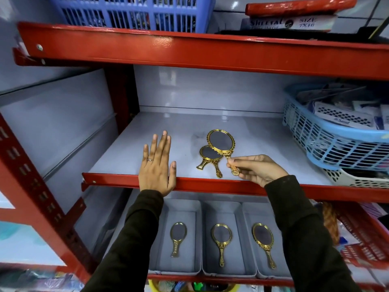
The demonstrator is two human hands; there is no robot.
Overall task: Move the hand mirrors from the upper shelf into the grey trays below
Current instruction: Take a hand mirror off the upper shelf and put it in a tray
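- On the upper shelf (pixel 242 131), near its red front edge: three gold-framed hand mirrors in an overlapping cluster.
- Largest mirror (pixel 220 142) farthest back, glass up, its handle pinched between thumb and fingertips of the right hand (pixel 257 170).
- Small mirror (pixel 210 153) partly under the large one's frame, handle pointing near-left.
- Third mirror: only its handle (pixel 281 171) showing, pointing toward the shelf edge; head hidden beneath the others.
- Left hand (pixel 156 165) flat and spread, palm down over the shelf's front edge, holding nothing, ring on one finger.
- On the lower shelf: three grey trays side by side, touching.
- Left tray (pixel 164 239), middle tray (pixel 207 239) and right tray (pixel 247 239): one gold hand mirror in each, lying flat, handle toward the near edge.
- Far right of the upper shelf: a light blue basket (pixel 336 148) of packaged goods, stacked on a white basket (pixel 357 180).
- Above: a darker blue basket (pixel 130 13) on the top shelf.
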